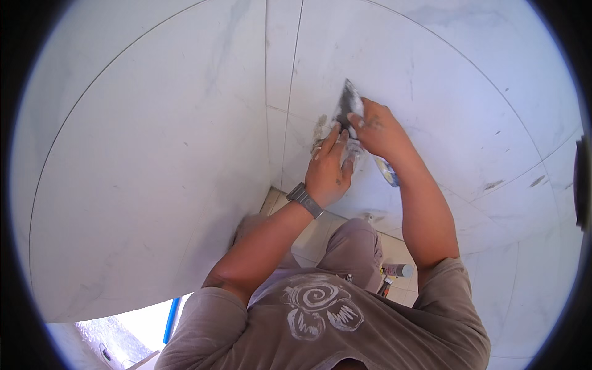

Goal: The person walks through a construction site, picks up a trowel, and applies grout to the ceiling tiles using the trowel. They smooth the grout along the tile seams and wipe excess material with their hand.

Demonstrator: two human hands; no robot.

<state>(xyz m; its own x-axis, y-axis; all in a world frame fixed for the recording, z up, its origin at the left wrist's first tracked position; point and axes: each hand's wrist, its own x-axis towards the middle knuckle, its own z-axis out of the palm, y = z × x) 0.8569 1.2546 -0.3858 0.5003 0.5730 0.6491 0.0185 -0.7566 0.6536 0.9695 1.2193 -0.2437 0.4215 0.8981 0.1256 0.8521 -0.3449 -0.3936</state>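
My right hand (377,126) is closed round a flat, dark triangular putty knife (347,105) smeared with white paste. Its thumb presses on the blade, and the tip points up in front of the tiled wall. Lower and to the left, my left hand (328,172) has its fingers stretched out, their tips at the blade's lower end. A wristwatch (304,200) sits on my left wrist. Whitish, see-through material shows by the left thumb, too blurred to name. Beside my right wrist is a round thing with a yellow and blue rim (386,171), partly hidden by the arm.
White marbled tiles (154,154) cover the walls, which meet in a corner left of my hands. A grey-brown patch (319,129) marks the wall there. On the tiled floor by my knee lie a cylindrical can (398,270) and a small tool (385,287). A blue pipe (172,320) stands lower left.
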